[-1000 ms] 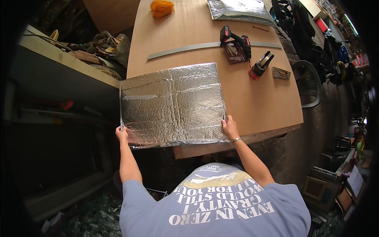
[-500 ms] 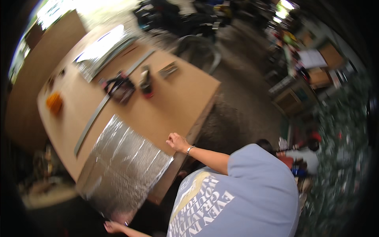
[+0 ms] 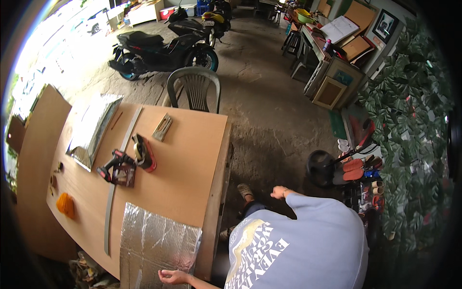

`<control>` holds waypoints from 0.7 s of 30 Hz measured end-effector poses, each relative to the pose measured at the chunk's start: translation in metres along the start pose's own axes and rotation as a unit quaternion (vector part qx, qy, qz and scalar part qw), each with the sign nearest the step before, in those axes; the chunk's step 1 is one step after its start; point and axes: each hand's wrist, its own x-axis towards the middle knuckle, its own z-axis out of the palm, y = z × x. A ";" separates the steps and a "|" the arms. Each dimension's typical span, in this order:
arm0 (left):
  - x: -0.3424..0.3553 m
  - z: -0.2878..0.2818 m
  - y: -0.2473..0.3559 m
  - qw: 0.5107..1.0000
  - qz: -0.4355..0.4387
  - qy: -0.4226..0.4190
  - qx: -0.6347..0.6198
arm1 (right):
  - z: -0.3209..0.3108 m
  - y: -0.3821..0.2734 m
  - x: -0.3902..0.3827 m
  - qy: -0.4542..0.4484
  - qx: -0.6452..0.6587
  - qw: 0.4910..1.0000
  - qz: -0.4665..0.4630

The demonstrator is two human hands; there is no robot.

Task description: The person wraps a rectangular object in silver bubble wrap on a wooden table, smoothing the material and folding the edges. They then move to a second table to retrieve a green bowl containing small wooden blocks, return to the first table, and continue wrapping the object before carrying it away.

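Over the lower part of a silver foil insulation sheet (image 3: 156, 236), my left hand (image 3: 173, 276) is open, palm turned up and fingers slightly curled, with nothing visible in it. The sheet lies at the near end of a brown board table (image 3: 187, 164). Off the table's right side, my right hand (image 3: 279, 192) hangs in the air above the floor, its fingers curled in and nothing showing in them. Farther up the board are a black and red cordless drill (image 3: 115, 163), a red-and-black tape dispenser (image 3: 144, 153) and a metal staple gun (image 3: 162, 127).
A long metal straightedge (image 3: 109, 212) crosses the board. More foil (image 3: 96, 130) lies at its far left, and an orange bundle (image 3: 65, 205) near the left edge. A plastic chair (image 3: 196, 91) and a parked motor scooter (image 3: 163, 53) stand beyond. Leafy artificial greenery (image 3: 409, 135) covers the right side.
My right hand has left the table edge and swung out to the right. The view has turned, and my left hand now shows over the foil instead of at its bottom edge.
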 end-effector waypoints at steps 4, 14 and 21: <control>-0.049 0.043 0.151 0.985 0.039 -0.096 -0.135 | 0.007 0.037 0.007 -0.087 0.147 0.985 0.017; -0.155 0.103 0.601 0.746 0.227 -0.196 -0.595 | -0.109 0.133 0.121 0.009 0.227 0.974 0.019; -0.199 0.080 0.816 0.413 0.293 -0.125 -0.853 | -0.229 0.160 0.204 0.090 0.305 0.948 0.020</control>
